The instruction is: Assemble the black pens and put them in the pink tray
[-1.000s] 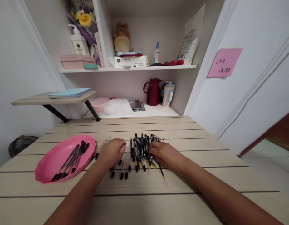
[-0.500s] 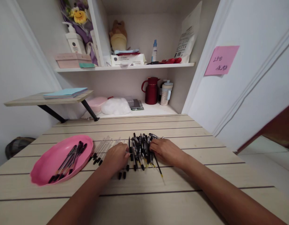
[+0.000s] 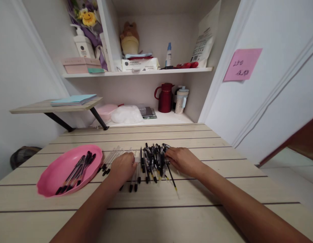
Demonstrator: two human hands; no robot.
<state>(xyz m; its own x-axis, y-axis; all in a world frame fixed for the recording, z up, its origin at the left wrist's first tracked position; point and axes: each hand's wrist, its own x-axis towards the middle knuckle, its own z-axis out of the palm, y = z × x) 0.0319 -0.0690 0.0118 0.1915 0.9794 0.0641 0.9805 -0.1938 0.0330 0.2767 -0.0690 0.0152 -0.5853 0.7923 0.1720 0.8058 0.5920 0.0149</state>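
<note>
Apparently part-hidden barrels (image 3: 133,178) behind left hand (image 3: 123,166)

You're in a home, by the look of it. Your slatted desk (image 3: 156,222) faces shelves (image 3: 108,74) with a plush toy (image 3: 129,35), pump bottle (image 3: 84,47) and red jug (image 3: 165,99).

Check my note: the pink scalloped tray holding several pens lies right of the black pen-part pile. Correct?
The side is wrong: the head view shows the pink scalloped tray, holding several pens, left of the black pen-part pile.
</note>
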